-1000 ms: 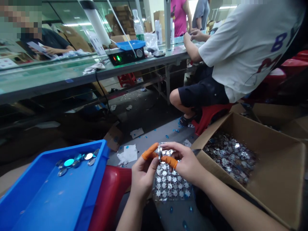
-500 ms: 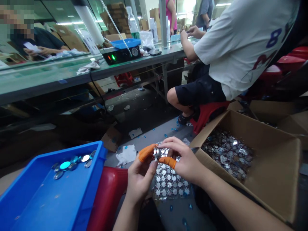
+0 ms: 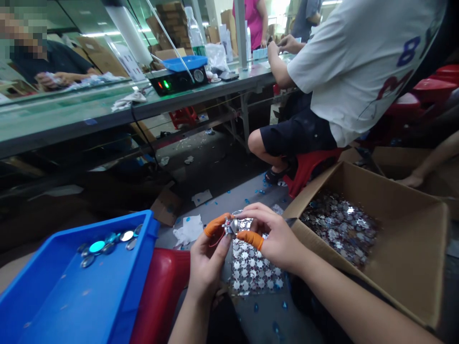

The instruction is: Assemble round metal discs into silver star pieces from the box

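My left hand (image 3: 206, 267) and my right hand (image 3: 281, 239) meet at the centre of the head view, fingers closed on a small silver metal part (image 3: 231, 226) with a notched rim. Orange finger cots cover a finger of my left hand and a digit of my right. A thin red strand (image 3: 217, 240) curves out beside the part, by my left fingers. Below the hands lies a clear sheet or bag with rows of silver toothed discs (image 3: 251, 274). The fingers partly cover the held part.
At left, a blue tray (image 3: 77, 296) holds several round metal discs (image 3: 97, 246) beside a red stool (image 3: 158, 286). A cardboard box (image 3: 405, 258) at right contains many toothed pieces (image 3: 340, 224). A seated co-worker (image 3: 358, 71) is ahead, alongside the workbench (image 3: 172, 102).
The silver part has turned between my fingers, and the red strand now shows. A co-worker's arm has appeared at the far right. The person in pink has shifted.
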### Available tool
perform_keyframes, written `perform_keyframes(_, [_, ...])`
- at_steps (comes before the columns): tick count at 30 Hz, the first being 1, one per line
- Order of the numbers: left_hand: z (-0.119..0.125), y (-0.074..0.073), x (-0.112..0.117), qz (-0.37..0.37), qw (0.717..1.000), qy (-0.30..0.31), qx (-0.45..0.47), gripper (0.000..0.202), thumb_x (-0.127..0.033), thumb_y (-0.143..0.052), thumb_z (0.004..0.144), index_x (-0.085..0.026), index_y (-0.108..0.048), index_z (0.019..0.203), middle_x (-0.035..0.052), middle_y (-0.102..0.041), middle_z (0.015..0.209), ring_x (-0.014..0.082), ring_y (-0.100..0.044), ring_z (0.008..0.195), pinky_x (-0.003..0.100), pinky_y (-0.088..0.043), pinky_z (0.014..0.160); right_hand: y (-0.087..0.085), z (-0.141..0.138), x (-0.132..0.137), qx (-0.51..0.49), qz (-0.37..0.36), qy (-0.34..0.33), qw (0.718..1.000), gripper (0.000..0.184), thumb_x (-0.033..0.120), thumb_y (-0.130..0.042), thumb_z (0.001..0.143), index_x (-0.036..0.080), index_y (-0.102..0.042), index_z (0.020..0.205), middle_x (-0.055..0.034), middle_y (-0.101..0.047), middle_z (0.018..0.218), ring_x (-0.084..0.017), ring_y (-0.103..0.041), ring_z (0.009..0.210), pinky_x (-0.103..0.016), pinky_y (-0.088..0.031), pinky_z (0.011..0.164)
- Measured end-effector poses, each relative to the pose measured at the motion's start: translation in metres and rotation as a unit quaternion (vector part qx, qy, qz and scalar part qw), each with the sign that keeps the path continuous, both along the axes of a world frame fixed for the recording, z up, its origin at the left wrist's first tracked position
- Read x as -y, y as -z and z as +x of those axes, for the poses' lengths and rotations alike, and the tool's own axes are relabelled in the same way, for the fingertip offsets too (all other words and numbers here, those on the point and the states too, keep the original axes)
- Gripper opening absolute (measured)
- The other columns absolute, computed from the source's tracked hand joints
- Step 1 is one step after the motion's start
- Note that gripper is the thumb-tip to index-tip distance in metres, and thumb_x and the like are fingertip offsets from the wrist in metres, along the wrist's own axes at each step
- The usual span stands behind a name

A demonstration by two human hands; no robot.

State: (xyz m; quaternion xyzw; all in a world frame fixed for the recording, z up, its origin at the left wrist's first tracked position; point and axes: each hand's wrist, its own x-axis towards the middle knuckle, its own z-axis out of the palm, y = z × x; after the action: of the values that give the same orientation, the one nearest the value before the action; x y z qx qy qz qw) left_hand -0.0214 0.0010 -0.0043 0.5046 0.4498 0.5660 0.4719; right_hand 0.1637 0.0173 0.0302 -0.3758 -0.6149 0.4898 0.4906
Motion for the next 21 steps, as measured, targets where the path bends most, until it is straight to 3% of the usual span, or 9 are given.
perform_keyframes(12, [0.001, -0.005, 0.001, 0.017, 0.999, 0.02, -0.029, 0.038, -0.029, -0.072, 0.089, -0.024, -0.067, 0.126, 0.0096, -0.068, 0.126, 0.0239, -0.065, 0.116, 0.032, -0.054, 0.102, 0.001, -0.003, 0.0, -0.005, -0.023, 0.004, 1.0, 0.032, 0.04, -0.077, 0.083, 0.023, -0.072, 0.109, -0.0071, -0.06, 0.113, -0.009, -0.052, 0.065, -0.026, -0.044, 0.059])
perform_keyframes(21, [0.008, -0.015, 0.004, 0.083, 0.991, -0.009, -0.103, 0.035, -0.028, -0.07, 0.09, -0.025, -0.067, 0.124, 0.0091, -0.066, 0.125, 0.0235, -0.064, 0.115, 0.032, -0.055, 0.099, 0.005, -0.004, -0.001, -0.005, -0.036, 0.004, 0.999, 0.029, 0.035, -0.077, 0.083, 0.021, -0.071, 0.107, -0.0056, -0.062, 0.11, -0.009, -0.052, 0.066, -0.025, -0.042, 0.058])
